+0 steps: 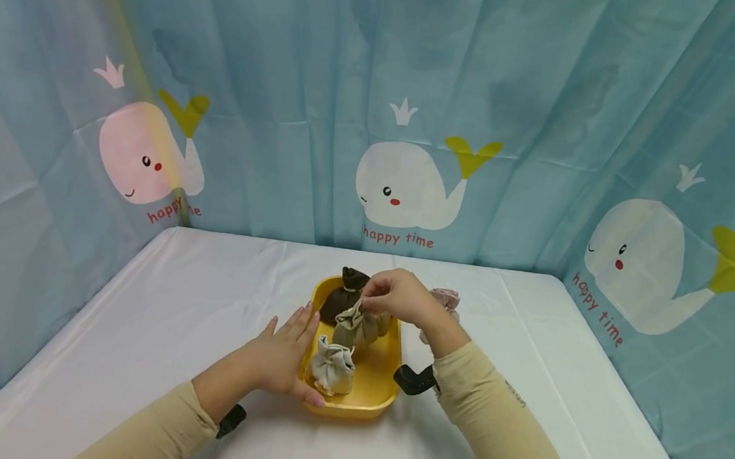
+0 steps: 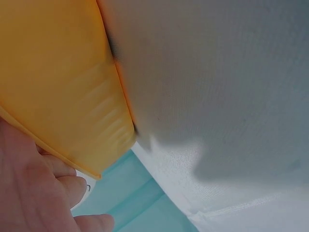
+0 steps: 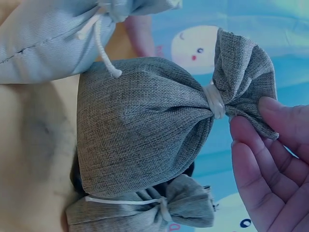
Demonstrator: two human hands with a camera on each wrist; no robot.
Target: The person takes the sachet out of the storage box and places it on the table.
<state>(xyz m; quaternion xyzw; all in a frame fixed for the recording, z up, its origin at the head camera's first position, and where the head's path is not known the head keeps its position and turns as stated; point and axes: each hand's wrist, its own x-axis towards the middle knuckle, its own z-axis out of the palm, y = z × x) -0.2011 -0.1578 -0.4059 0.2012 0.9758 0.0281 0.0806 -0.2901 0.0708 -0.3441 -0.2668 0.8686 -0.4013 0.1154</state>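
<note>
A yellow tray point(image 1: 351, 412) stands on the white table with several tied cloth pouches in it. My right hand point(image 1: 404, 297) pinches the gathered top of a grey-green pouch point(image 3: 140, 125) between thumb and fingers, above its white tie. My left hand point(image 1: 277, 361) lies along the tray's left rim, fingers stretched out. At the tray's near left sits a white pouch point(image 1: 332, 367), and a dark brown pouch point(image 1: 337, 305) is at the far left. Another greyish pouch point(image 3: 120, 215) shows beneath the pinched one in the right wrist view.
Outside the tray, a pink pouch point(image 1: 445, 299) is partly hidden behind my right wrist. Black wrist-camera mounts point(image 1: 415, 380) stick out beside both forearms. A blue curtain point(image 1: 270, 141) with whale prints surrounds the white-covered table point(image 1: 217, 296).
</note>
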